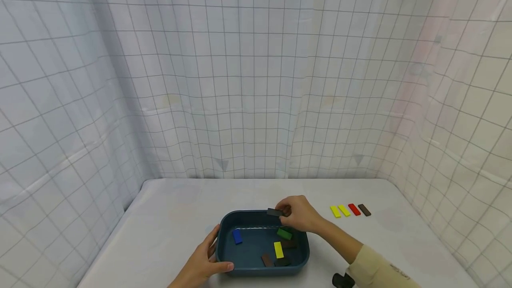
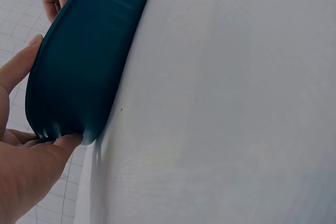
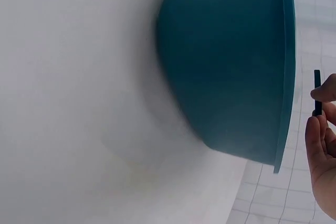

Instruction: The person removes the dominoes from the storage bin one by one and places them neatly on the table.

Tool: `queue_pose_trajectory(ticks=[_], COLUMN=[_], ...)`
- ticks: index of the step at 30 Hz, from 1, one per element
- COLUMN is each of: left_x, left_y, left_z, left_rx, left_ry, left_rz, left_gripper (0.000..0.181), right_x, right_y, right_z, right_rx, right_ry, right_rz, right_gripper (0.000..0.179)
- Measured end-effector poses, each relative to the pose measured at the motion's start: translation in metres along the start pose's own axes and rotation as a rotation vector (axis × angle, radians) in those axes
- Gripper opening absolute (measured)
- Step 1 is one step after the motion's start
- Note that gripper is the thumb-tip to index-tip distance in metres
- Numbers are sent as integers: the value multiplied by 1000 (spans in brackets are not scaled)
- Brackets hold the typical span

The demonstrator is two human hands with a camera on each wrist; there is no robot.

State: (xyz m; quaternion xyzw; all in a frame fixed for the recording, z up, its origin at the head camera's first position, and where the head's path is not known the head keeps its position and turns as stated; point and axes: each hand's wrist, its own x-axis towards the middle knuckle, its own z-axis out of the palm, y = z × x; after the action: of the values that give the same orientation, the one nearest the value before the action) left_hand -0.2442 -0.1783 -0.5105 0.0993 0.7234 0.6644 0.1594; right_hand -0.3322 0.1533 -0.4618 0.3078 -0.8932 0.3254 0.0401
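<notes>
A dark teal plastic tub [image 1: 262,272] stands on the white table. My left hand [image 1: 200,263] grips its left end, the thumb at the near side and the other fingers along the outer wall. Above the far right rim, my right hand [image 1: 301,215] pinches a thin black rectangular block [image 1: 274,212] between thumb and fingers. Inside the tub lie a blue block [image 1: 237,236], a green block [image 1: 284,234], a yellow block [image 1: 278,250], a brown block [image 1: 266,260] and further dark blocks [image 1: 283,262]. In the right wrist view the black block [image 3: 317,87] appears edge-on.
Right of the tub, two yellow blocks [image 1: 335,211], a red block [image 1: 354,209] and a dark brown block [image 1: 364,210] form a row on the table [image 1: 180,203]. Grid-patterned white curtains [image 1: 248,79] surround the table's back and sides. A black object [image 1: 343,280] shows by the right sleeve.
</notes>
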Motion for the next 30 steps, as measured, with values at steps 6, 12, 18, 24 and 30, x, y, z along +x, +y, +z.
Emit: queue_pose_trajectory(ticks=[6,12,18,24,30], left_x=[0,-2,-1,0,0], left_y=[2,3,3,3,2], left_z=[0,0,1,1,0], left_rx=[-9,-6,25,21,5], left_ry=[-4,-11,10,13,8], left_rz=[-1,3,8,10,8], left_gripper=[109,108,108,108,108], right_x=[-7,-17,-27,-38,-50], right_y=[6,16,30,41,53], right_z=[-9,-18,-27,-36,-43], right_rx=[-10,-24,-42,-78,-82], right_ry=[21,62,133,182,214], right_rz=[34,80,110,133,177], right_gripper=[20,20,19,19,18])
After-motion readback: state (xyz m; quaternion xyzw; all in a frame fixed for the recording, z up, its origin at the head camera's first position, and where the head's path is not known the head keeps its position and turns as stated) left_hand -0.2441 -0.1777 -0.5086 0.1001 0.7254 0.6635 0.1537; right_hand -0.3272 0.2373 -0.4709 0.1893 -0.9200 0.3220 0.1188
